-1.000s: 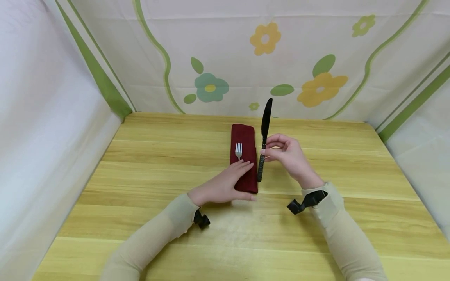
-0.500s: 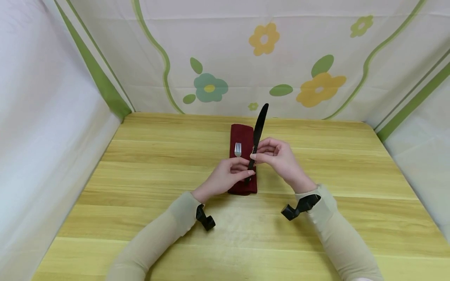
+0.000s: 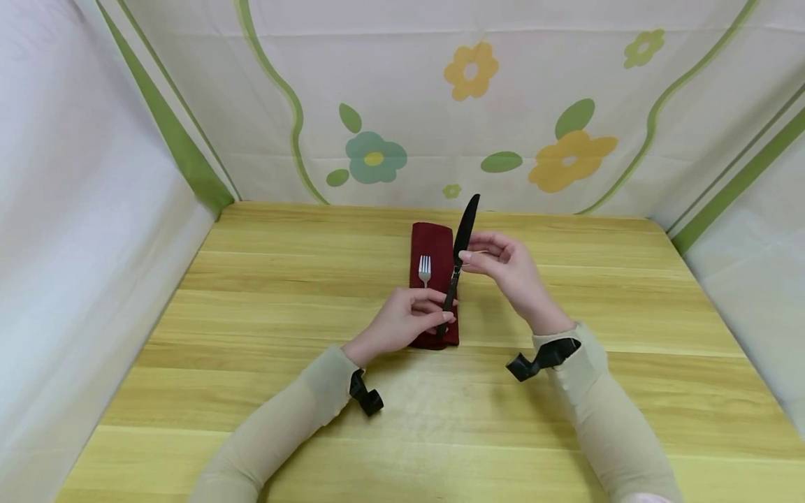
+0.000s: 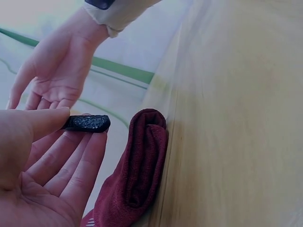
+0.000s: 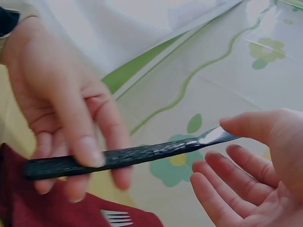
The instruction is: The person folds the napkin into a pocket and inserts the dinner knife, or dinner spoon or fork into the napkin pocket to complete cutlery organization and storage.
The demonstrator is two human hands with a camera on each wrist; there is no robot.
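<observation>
A dark table knife (image 3: 466,225) is held up at a tilt between both hands, blade pointing away. My left hand (image 3: 397,320) pinches the textured handle (image 5: 142,156) near its end, thumb on one side and fingers on the other. Higher up, my right hand (image 3: 518,279) pinches the knife at the start of the blade, its other fingers loosely bent. Below lies a folded dark red napkin (image 3: 434,239), whose rolled edge shows in the left wrist view. A silver fork (image 3: 425,268) rests on the napkin, its lower part hidden by the left hand.
The wooden table (image 3: 302,279) runs back to a white cloth (image 3: 428,91) with a flower print. More cloth hangs at the left and right sides. Each wrist carries a black camera mount, seen on the right wrist (image 3: 547,355).
My left hand has left the napkin and fork and taken hold of the knife's handle. The knife has shifted left over the napkin. My right hand has slid from the handle up to the blade.
</observation>
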